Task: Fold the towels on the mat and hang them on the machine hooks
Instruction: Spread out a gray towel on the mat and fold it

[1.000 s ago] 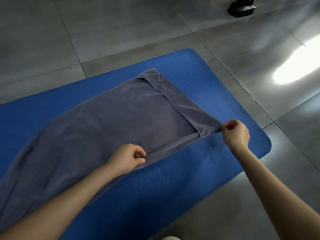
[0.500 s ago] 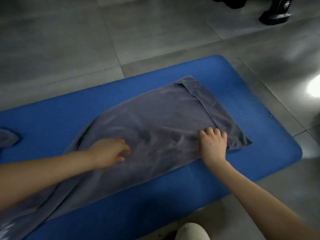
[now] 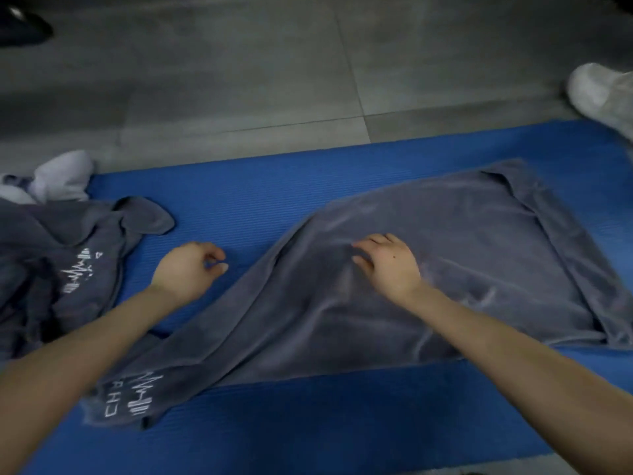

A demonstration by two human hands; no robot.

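Flattening the grey towel (image 3: 462,269) on the blue mat (image 3: 239,200). Its long axis runs near-left to far-right, with the logo end (image 3: 133,395) under my left forearm. Right hand (image 3: 390,265) rests on the towel's middle, fingers loose and spread, pinching nothing. Left hand (image 3: 186,272) hovers over bare mat just left of the towel's edge, loosely curled, empty. It is the nearer hand to the logo end for the fold, I judge. 1 crumpled towel (image 3: 68,255) lies at left.

Single view, wide-angle camera worn on the head, faces forward and steeply down, close over the near long edge of a blue mat (image 3: 274,200), left forearm (image 3: 85,354) and right forearm (image 3: 513,344) reach in from the bottom corners, grey tiled floor (image 3: 239,80) across the top.
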